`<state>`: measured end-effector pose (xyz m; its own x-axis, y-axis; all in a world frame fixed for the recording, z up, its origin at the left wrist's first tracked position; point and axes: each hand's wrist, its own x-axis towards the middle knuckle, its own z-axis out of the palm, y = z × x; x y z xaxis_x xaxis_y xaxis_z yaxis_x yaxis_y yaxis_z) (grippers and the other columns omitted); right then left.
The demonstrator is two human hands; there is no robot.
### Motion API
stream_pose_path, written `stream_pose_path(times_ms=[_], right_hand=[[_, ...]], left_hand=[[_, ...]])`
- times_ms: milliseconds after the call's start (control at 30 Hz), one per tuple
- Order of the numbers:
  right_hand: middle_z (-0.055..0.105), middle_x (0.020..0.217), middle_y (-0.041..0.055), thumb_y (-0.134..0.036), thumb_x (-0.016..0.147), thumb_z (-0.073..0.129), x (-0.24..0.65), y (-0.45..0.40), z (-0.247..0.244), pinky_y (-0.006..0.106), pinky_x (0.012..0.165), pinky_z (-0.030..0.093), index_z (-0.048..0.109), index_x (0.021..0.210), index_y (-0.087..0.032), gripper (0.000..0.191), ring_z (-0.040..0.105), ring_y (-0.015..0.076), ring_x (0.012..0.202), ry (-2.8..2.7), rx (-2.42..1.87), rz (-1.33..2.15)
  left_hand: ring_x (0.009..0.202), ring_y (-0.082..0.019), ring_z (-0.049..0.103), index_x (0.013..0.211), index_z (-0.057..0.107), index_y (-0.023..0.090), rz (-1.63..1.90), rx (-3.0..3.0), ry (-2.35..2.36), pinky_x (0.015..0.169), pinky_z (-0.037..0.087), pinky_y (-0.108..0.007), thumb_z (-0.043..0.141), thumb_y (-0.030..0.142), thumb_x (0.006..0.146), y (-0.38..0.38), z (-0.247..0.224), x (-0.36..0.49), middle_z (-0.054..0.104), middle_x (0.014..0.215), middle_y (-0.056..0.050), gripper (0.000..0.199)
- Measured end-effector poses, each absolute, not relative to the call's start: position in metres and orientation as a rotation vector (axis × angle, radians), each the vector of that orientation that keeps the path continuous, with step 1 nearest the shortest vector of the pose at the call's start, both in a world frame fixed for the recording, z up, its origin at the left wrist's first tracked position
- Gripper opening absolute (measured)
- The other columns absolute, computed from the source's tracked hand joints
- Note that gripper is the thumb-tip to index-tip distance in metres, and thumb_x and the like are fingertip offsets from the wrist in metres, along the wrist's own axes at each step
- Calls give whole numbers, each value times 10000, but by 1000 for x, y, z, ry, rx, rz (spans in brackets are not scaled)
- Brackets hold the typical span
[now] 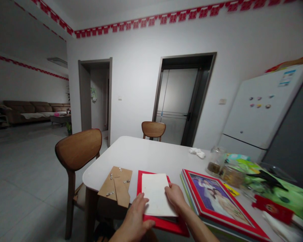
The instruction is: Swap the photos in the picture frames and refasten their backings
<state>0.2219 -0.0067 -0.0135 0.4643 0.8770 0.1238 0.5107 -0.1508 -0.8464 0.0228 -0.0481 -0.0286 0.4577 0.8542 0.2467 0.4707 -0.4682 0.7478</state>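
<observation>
A red picture frame (139, 183) lies near the front edge of the white table, with a white rectangular board or sheet (155, 193) over its middle. My left hand (137, 215) rests along the left side of both, fingers stretched and thumb apart. At the right side, my right hand (176, 197) has its fingers curled against the edge of the white board. Left of the frame is a brown backing board (123, 188) with metal clips and a folding stand flap. A stack on the right is topped by a red-framed photo (217, 198) of people in wedding dress.
Glass jars (217, 160), a crumpled white tissue (197, 153), a red packet (272, 208) and green plastic bags (288, 188) crowd the right side of the table (141, 151). Wooden chairs (80, 148) stand at the left and far sides. A fridge (257, 111) is behind.
</observation>
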Motion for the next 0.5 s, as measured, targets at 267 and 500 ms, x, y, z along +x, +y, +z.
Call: stream_pose_path(times_ms=[267, 500], right_hand=[[604, 855, 212, -283, 663, 433, 216, -19, -6, 390, 698, 389, 612, 765, -91, 282, 572, 289, 818, -1457, -2186, 221], [561, 932, 165, -286, 716, 408, 210, -26, -4, 337, 681, 392, 566, 917, -110, 311, 564, 239, 838, -1673, -2333, 0]], left_hand=[[1192, -286, 294, 1082, 522, 150, 662, 2346, 1074, 978, 233, -425, 689, 241, 539, -51, -16, 21, 425, 1241, -146, 576], [1200, -269, 284, 1113, 500, 143, 650, 2359, 1054, 986, 226, -409, 659, 251, 575, -53, -14, 20, 404, 1258, -145, 572]])
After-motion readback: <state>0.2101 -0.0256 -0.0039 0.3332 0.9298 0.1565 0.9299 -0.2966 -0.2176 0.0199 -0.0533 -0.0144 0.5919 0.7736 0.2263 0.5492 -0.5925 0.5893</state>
